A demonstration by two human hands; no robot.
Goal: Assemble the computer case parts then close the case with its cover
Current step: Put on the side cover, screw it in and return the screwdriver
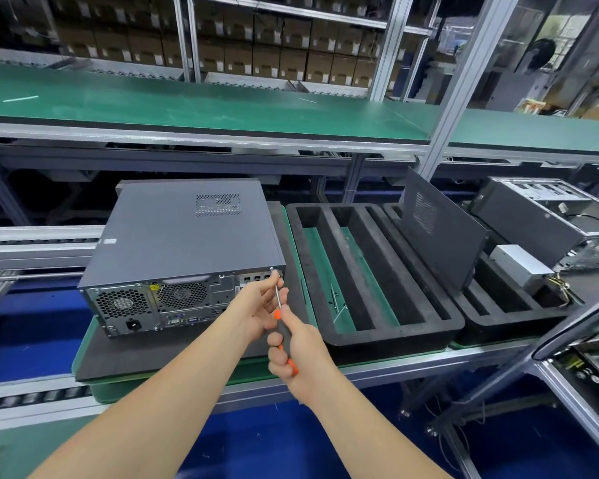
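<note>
Head view. Case lies flat on the mat, straight ahead of both grips. Cover is on and looks flush, so I'd say assembly is done and closing is nearly there.

Right grip is wrapped round the screwdriver handle. Left grip is just ahead of it, fingertips pinching the shaft near the tip. Tip sits on a screw at the rear top corner, right at the cover's edge. My read: fastening the cover is the step in hand. Can't tell if the screw is seated or if other rear screws remain.

Room: that corner is the case's outer edge, so there's little margin if the tip slips. Foam tray sits just right of the grips. A spare panel leans upright farther right, with an open case beyond it, both well apart. Mat's front edge runs under the grips, and nothing crowds the forearms.
</note>
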